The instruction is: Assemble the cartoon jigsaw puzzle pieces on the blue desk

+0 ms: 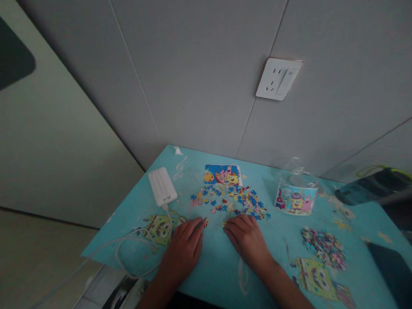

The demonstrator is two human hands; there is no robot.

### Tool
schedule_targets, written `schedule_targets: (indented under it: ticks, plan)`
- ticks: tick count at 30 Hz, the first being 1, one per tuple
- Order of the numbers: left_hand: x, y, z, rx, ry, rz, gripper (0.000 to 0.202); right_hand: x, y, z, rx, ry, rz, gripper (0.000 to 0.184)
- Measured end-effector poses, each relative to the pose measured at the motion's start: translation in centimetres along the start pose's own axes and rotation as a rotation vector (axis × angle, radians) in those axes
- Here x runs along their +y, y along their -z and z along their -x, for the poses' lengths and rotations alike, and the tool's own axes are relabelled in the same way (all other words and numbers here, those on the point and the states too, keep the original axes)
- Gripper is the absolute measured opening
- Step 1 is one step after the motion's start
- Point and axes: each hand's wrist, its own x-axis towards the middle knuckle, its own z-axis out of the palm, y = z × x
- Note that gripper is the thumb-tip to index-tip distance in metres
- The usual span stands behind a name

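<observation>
My left hand (187, 239) rests low over the table's near side, its fingers closed at a small yellow and dark jigsaw piece (206, 222). Opposite it, my right hand (246, 233) has its fingertips together on a yellowish jigsaw piece (224, 224). A gap of bare tabletop lies between the two hands. Just beyond them spreads a loose pile of jigsaw pieces (253, 203), mostly blue, yellow and pink. Behind the pile lies a cartoon picture card (222, 174), its lower edge partly covered by pieces.
A white power bank (162, 187) with a white cable (120, 238) lies at left. To the right stand a clear tub (295, 199) with a cartoon label, a second pile of pieces (325, 248), a dark bottle (375, 185) and a dark flat object (393, 276). A wall borders the back.
</observation>
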Motion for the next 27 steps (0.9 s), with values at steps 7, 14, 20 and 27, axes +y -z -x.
schedule_targets:
  ticks: [7, 14, 20, 27]
  plan:
    - [0.1, 0.2, -0.2, 0.004, -0.043, 0.042, 0.034, 0.5, -1.4, -0.5, 0.025, -0.115, -0.067, 0.019]
    - [0.5, 1.2, -0.7, 0.000, -0.058, 0.042, 0.039, 1.1, -1.8, 0.4, 0.069, -0.171, -0.163, 0.025]
    - [0.5, 1.1, -0.5, -0.016, -0.073, 0.059, 0.035, 1.4, -1.5, 0.6, 0.062, -0.178, -0.184, 0.023]
    - [0.4, 0.9, -0.8, -0.024, -0.012, 0.029, 0.034, 0.8, -1.3, -0.1, 0.046, -0.203, -0.157, 0.020]
